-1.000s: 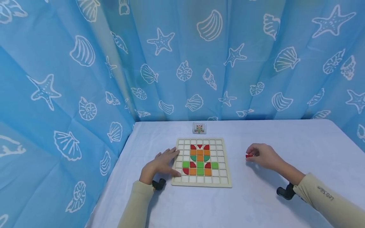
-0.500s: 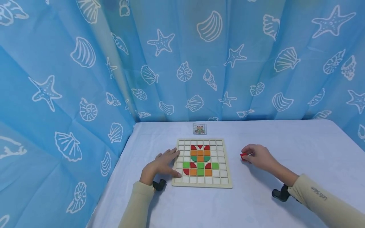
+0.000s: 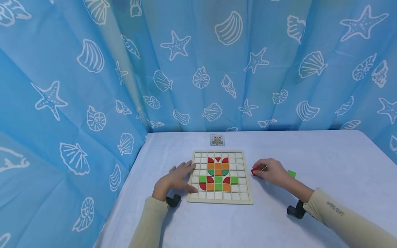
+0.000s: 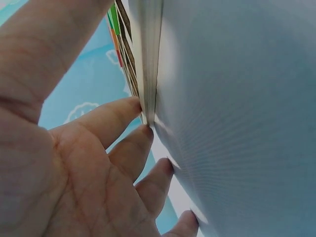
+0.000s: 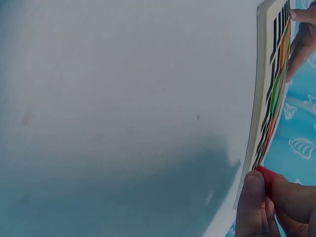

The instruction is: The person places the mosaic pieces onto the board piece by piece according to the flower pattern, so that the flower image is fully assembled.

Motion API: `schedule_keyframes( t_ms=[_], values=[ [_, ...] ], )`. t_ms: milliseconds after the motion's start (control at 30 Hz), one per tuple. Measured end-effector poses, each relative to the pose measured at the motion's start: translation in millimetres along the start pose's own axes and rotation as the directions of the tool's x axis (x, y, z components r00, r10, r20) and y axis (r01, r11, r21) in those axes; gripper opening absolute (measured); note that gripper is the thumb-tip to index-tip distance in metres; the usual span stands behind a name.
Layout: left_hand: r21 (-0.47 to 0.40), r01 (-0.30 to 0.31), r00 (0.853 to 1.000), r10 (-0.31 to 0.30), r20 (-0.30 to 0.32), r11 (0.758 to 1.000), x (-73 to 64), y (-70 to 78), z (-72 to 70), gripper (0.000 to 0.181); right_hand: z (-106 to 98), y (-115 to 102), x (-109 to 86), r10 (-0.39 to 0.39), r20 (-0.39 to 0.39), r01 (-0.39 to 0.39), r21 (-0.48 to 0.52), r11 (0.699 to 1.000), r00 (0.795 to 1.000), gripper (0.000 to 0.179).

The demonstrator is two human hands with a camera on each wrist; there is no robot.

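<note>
A square wooden grid board [image 3: 220,202] lies on the table with white, red, orange and green tiles in its cells. The left hand [image 3: 176,178] rests at its left side, fingers spread, thumb over the lower left border. In the left wrist view, fingertips reach the board's edge [image 4: 150,64] and the cloth beside it. Just off the board's right side, the right hand [image 3: 272,171] pinches a small red tile [image 3: 254,172] between thumb and fingers. The right wrist view shows that red tile [image 5: 267,178] partly hidden by the fingertips.
Behind the board stands a small picture card [image 3: 217,140] with a coloured grid pattern. A bright green tile [image 3: 292,173] lies on the white tablecloth [image 3: 217,227] beyond the right wrist. A blue shell-patterned curtain [image 3: 192,51] borders the table at the back and left.
The right hand has moved left toward the board, carrying the red tile. The green tile on the cloth has come into view behind it. The left hand has stayed put.
</note>
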State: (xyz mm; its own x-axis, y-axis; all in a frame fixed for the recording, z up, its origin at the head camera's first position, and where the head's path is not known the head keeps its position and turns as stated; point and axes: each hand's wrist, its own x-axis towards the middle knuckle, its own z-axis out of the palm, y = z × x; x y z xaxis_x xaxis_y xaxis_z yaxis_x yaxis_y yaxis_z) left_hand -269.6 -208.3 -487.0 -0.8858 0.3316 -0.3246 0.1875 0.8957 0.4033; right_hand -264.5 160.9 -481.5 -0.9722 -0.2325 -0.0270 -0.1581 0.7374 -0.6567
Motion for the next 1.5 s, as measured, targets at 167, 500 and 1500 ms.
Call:
schedule_keyframes(
  t_ms=[167,500,1500],
  values=[
    [0.011,0.004,1.0,-0.004,-0.007,1.0,-0.4,-0.1,0.0,0.105,11,-6,1.2,0.035,0.037,-0.037,0.046,0.998,0.999,0.014],
    [0.0,0.006,1.0,-0.006,0.004,1.0,-1.8,3.6,-1.5,0.105,29,-24,1.5,0.032,0.095,-0.045,0.136,0.99,0.995,0.01],
    [0.01,0.016,1.0,-0.016,-0.002,1.0,-1.9,3.0,-0.7,0.104,49,-35,-1.7,-0.061,0.178,0.056,0.034,0.998,0.982,0.016]
  ],
)
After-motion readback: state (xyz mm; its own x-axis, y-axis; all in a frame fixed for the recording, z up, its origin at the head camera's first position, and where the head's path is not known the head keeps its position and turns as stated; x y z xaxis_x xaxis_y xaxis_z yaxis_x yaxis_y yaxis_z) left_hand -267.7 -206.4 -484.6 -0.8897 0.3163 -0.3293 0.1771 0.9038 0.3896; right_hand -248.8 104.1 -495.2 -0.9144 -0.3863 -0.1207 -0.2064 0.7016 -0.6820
